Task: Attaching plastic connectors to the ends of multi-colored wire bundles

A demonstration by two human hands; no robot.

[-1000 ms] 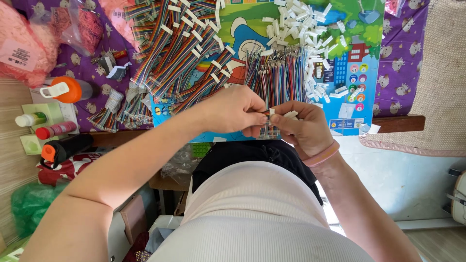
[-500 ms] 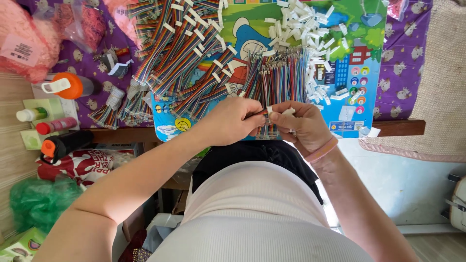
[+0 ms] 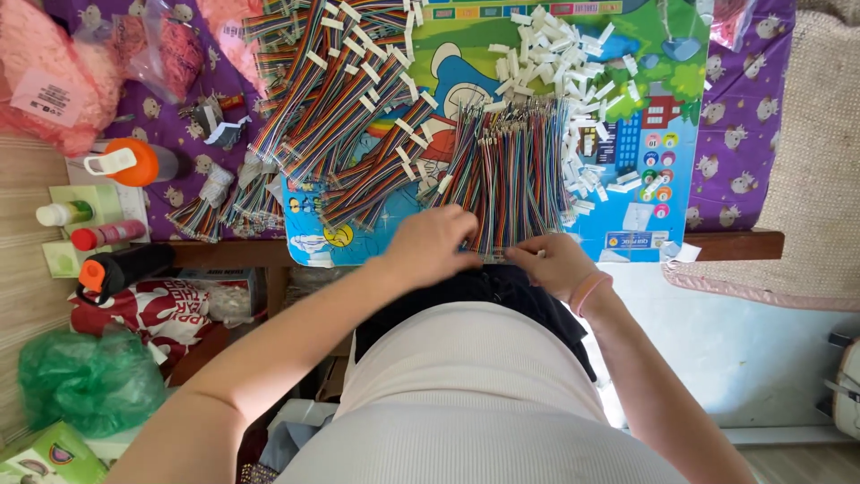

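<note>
Here the left hand (image 3: 430, 244) and right hand (image 3: 554, 263) rest on the near end of a bundle of multicoloured wires (image 3: 511, 175), which stretches away from them. Fingertips are buried among strands, so neither hand's grip can be told.

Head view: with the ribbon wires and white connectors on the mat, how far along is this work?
Looks done: a heap of rainbow ribbon cables with white ends lies at upper left. In hand: the left hand and right hand rest on the near edge of the loose wire bundle. Left: that bundle is large, and a pile of white connectors lies unused beside it.
</note>
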